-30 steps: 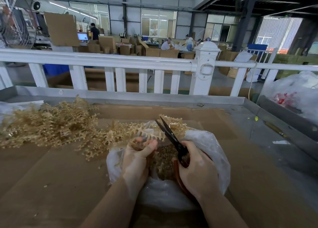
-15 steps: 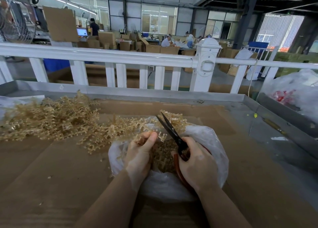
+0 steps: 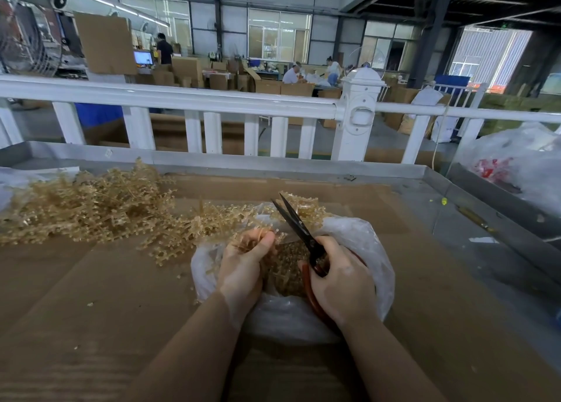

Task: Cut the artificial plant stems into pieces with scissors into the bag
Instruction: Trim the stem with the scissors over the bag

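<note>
A clear plastic bag (image 3: 361, 240) sits open on the cardboard-covered table, with tan cut plant pieces (image 3: 288, 268) inside it. My left hand (image 3: 243, 265) grips a tan artificial plant stem (image 3: 258, 237) over the bag's mouth. My right hand (image 3: 340, 283) holds black scissors (image 3: 299, 227) with red-brown handles; the blades point up and away and stand slightly apart just right of the stem. A big pile of tan uncut stems (image 3: 91, 204) lies to the left and trails toward the bag.
Brown cardboard (image 3: 106, 310) covers the metal table, whose raised rim (image 3: 273, 166) runs along the far side. A white railing (image 3: 212, 101) stands behind it. A large plastic sack (image 3: 522, 164) sits at the far right. People work among boxes in the background.
The scissor blades have narrowed. My left hand has shifted a little on the stem over the bag. The camera view has tilted slightly.
</note>
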`<state>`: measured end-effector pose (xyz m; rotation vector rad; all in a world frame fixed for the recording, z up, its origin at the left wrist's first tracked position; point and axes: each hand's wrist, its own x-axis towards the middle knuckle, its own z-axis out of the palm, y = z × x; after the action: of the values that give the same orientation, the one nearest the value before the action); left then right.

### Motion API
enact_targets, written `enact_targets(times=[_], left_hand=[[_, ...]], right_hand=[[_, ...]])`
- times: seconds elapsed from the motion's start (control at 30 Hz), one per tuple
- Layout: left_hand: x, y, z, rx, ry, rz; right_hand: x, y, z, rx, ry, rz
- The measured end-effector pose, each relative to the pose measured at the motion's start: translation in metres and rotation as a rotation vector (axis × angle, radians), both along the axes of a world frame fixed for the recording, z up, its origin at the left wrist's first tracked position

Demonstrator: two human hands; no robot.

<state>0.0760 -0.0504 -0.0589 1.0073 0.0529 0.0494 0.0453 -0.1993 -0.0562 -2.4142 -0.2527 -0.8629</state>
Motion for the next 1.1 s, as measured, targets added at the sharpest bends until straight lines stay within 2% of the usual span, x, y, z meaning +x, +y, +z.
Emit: enact_targets(times=[0.17, 0.33, 0.57, 0.97, 1.1], left_hand=[[0.0038, 0.0005, -0.0009, -0.091, 0.059, 0.004], [0.0031, -0.0016, -0.0043, 0.054, 0.007, 0.035], [0.0006, 0.0001, -0.0047, 0.076, -0.139, 0.069], [0.0029, -0.0016, -0.0048, 0.1, -0.098, 0.104], [0.0029, -0.0043, -0.0015, 0.152, -0.142, 0.084]], right_hand=[[0.0006, -0.0004, -0.0015, 0.002, -0.006, -0.006], [0.0017, -0.0004, -0.0022, 0.008, -0.019, -0.001], [0.0028, -0.0013, -0.0046, 0.01, -0.011, -0.006], [0.0042, -0.0025, -0.0062, 0.02, -0.009, 0.006], [0.0035, -0.0028, -0.0059, 0.019, -0.001, 0.007]])
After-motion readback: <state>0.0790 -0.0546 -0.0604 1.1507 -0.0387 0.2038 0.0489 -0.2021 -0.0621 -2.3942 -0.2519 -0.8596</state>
